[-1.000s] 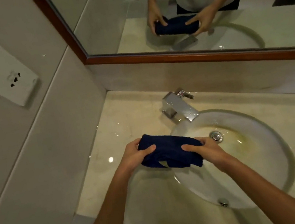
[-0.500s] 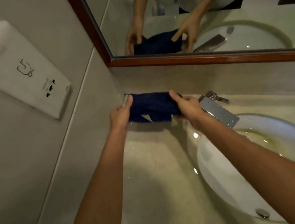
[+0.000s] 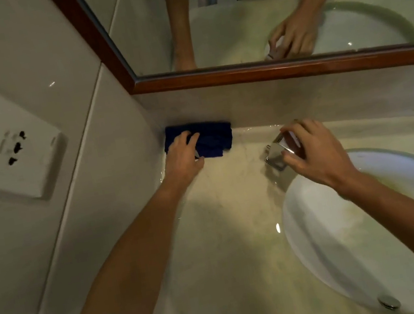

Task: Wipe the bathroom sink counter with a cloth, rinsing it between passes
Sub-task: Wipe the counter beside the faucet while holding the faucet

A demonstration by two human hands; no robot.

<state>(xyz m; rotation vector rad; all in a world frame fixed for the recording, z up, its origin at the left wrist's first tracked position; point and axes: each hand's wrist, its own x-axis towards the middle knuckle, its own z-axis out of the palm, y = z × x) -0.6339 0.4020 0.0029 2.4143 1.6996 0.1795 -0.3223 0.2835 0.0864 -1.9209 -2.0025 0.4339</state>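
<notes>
Head view is showing a folded dark blue cloth [image 3: 207,140] lying in the back left corner of the pale stone counter [image 3: 226,208], touching the backsplash. The left hand [image 3: 182,158] is pressing it flat, fingers spread nearly straight. The right hand [image 3: 312,150] is curling around the chrome faucet [image 3: 278,154] beside the white basin [image 3: 324,233]. A good pass probably needs even pressure, dragging forward from the corner. Motion blur is softening both hands, and the right hand is hiding the faucet handle.
</notes>
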